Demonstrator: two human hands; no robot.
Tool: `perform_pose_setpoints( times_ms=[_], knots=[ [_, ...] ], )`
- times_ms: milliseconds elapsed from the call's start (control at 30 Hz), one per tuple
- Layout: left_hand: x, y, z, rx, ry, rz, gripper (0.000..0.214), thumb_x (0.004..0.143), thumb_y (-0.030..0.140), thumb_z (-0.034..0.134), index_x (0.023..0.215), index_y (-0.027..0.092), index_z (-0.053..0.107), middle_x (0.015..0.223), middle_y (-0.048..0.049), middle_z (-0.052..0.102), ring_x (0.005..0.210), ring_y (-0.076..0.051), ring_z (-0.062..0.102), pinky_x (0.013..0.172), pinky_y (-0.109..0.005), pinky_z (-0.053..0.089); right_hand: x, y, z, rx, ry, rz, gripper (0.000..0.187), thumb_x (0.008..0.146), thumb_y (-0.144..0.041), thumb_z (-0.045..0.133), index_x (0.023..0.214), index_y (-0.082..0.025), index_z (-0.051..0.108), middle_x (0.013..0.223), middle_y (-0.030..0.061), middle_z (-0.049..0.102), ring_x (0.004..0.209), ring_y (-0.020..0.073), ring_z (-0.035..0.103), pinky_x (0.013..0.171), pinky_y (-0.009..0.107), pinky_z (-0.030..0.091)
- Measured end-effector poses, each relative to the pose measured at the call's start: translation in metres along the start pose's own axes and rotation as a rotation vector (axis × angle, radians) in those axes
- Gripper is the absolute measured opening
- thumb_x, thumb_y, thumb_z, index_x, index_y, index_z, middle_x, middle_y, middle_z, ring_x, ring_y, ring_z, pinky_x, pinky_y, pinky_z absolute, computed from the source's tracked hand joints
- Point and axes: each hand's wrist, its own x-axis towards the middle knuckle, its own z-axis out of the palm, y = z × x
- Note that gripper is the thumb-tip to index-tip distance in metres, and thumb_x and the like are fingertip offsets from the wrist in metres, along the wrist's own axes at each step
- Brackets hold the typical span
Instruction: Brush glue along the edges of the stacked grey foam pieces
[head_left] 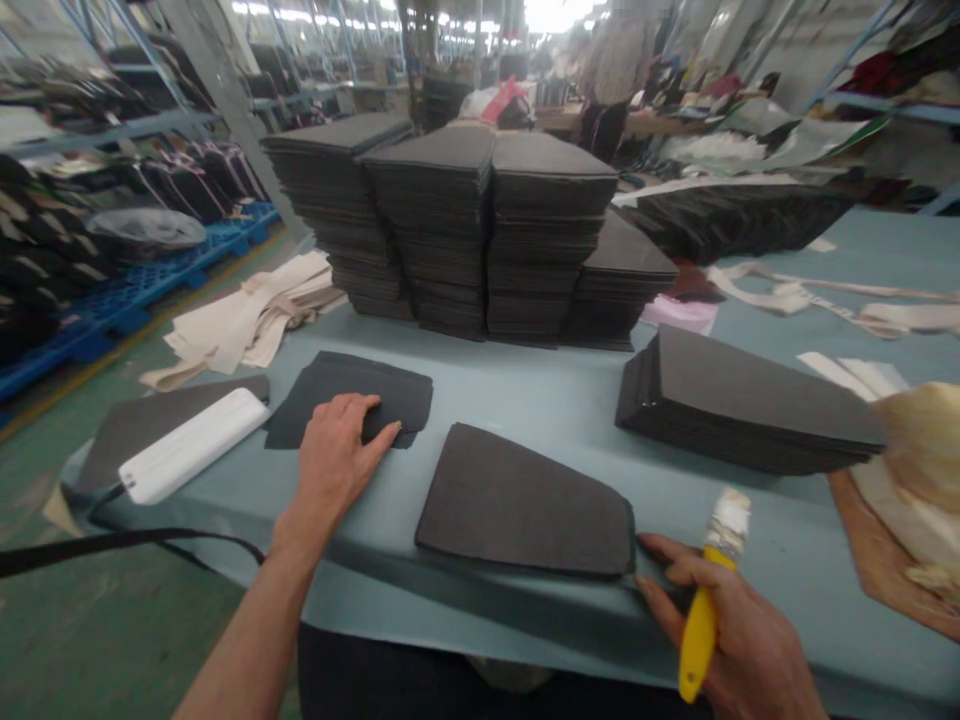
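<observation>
On a blue-green table, a dark panel lies near the front edge. The right hand, at the panel's narrow end, has its fingers curled round a yellow-handled brush, apparently tucked so the fingertips are free for the edge. The left hand, fingers loosely spread and gripping nothing visible, rests on dark pieces, perhaps steadying them. Tall stacks bar the back; a lower stack stands to the right.

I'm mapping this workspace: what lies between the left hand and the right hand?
In the head view, a dark panel lies on the table between the left hand and the right hand.
</observation>
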Motion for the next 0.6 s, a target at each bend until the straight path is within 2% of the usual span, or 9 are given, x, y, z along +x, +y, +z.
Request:
perform_pose_setpoints(
  times_ms=[233,400,500,600],
  knots=[
    [0.004,-0.002,0.002,-0.068,-0.004,-0.02,0.04,0.099,0.056,0.056,0.106,0.022,0.076,0.116,-0.015,0.076,0.113,-0.035,0.064,0.109,-0.052,0.047,0.006,-0.002,-0.001,0.013,0.005,0.021,0.021,0.111,-0.046,0.058,0.099,-0.028,0.053,0.097,0.0073,0.087,0.072,0.0227,0.085,0.056,0.026,0.065],
    [0.007,-0.003,0.0,-0.237,0.05,-0.118,0.041,0.097,0.058,0.056,0.096,0.023,0.078,0.107,-0.0105,0.08,0.106,-0.031,0.07,0.104,-0.047,0.052,0.007,0.005,-0.001,0.008,-0.005,0.038,0.022,0.112,-0.047,0.055,0.1,-0.029,0.052,0.099,0.0079,0.087,0.076,0.0232,0.086,0.059,0.027,0.068],
    [0.007,-0.002,-0.002,-0.353,0.113,-0.188,0.045,0.096,0.061,0.056,0.095,0.022,0.079,0.1,-0.0084,0.081,0.098,-0.028,0.072,0.096,-0.042,0.056,0.015,0.005,-0.009,-0.025,0.022,-0.009,0.02,0.111,-0.045,0.057,0.103,-0.028,0.053,0.099,0.0072,0.087,0.071,0.0213,0.085,0.054,0.024,0.065],
    [0.006,0.002,-0.005,-0.457,0.18,-0.226,0.049,0.095,0.063,0.056,0.095,0.02,0.08,0.094,-0.0064,0.081,0.09,-0.025,0.073,0.087,-0.036,0.058,0.033,-0.006,-0.023,-0.036,0.06,-0.02,0.021,0.111,-0.046,0.058,0.102,-0.029,0.051,0.098,0.006,0.088,0.067,0.0214,0.084,0.05,0.025,0.063]
  ],
)
